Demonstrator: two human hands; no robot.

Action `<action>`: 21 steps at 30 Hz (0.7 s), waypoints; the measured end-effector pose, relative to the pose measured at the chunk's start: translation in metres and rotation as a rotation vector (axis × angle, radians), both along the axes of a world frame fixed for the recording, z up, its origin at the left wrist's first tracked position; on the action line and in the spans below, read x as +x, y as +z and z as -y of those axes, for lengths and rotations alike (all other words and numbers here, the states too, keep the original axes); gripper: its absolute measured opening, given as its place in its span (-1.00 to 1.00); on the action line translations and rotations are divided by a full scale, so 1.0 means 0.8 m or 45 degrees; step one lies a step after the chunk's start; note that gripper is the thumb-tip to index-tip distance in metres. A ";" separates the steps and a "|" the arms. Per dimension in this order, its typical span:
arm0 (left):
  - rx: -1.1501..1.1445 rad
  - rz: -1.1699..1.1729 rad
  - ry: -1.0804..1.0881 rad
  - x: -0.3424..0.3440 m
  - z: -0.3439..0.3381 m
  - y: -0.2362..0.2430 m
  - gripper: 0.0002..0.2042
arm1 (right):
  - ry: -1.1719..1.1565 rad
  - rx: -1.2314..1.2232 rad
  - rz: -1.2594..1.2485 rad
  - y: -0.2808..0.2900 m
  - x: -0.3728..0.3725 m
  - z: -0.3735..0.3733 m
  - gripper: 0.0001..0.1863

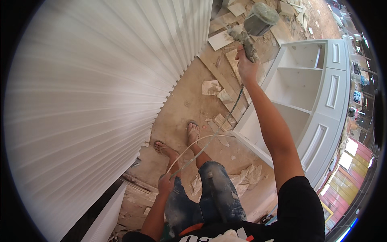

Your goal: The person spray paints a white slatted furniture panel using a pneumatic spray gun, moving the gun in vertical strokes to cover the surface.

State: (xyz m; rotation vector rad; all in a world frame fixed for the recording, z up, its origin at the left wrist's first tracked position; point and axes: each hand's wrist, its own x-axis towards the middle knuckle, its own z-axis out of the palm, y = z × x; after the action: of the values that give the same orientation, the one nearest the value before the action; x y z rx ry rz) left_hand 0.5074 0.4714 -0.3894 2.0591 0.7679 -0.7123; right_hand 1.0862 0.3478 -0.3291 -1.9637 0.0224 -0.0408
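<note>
Gripped spray gun in right hand at top centre, fingers wrapped round handle. Held hose loosely closed in left hand, lower centre. Fluted panel at left looked evenly white already; white cabinet at right too. Remaining patches undeterminable.

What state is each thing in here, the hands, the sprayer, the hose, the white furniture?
Right hand: raised, gripping the spray gun's handle.
Spray gun: held up, cup on top, smeared with paint.
Left hand: low, closed around the hose.
Hose: slack, looping from gun to left hand.
Ribbed panel: white, standing beside the person.
Shelf cabinet: white, lying on the floor, shelves empty.
</note>
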 end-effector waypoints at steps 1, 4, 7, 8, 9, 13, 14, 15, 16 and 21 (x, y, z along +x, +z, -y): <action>-0.003 0.046 0.007 0.006 -0.002 0.008 -0.70 | -0.028 0.011 -0.083 -0.028 -0.002 0.008 -0.63; 0.022 0.173 -0.009 0.022 -0.002 0.022 -0.76 | -0.025 -0.093 -0.247 -0.101 -0.004 0.033 -0.63; 0.002 0.233 0.005 0.031 0.000 0.028 -0.77 | -0.029 -0.122 -0.205 -0.166 -0.010 0.055 -0.62; -0.015 0.243 0.019 0.033 0.001 0.028 -0.77 | -0.043 -0.173 -0.250 -0.184 -0.012 0.064 -0.62; -0.017 0.253 0.023 0.034 0.003 0.027 -0.79 | -0.051 -0.225 -0.297 -0.201 -0.014 0.072 -0.62; -0.054 0.203 0.073 0.039 0.006 0.015 -0.82 | -0.075 -0.307 -0.319 -0.266 -0.033 0.097 -0.59; -0.072 0.167 0.092 0.040 0.006 0.009 -0.82 | -0.080 -0.363 -0.329 -0.281 -0.037 0.105 -0.59; -0.023 0.138 0.100 0.042 0.006 0.006 -0.80 | -0.081 -0.424 -0.346 -0.291 -0.045 0.112 -0.59; 0.022 0.110 0.105 0.046 0.006 -0.001 -0.78 | -0.085 -0.486 -0.364 -0.302 -0.052 0.119 -0.58; -0.029 -0.008 0.005 0.005 -0.008 -0.044 -0.59 | 0.003 -0.678 -0.491 -0.305 -0.082 0.128 -0.58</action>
State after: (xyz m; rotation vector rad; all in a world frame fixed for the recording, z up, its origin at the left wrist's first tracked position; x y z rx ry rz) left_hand 0.5115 0.4774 -0.4245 2.0353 0.7640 -0.7228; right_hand 1.0205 0.2454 -0.5729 -2.4751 0.2870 0.3688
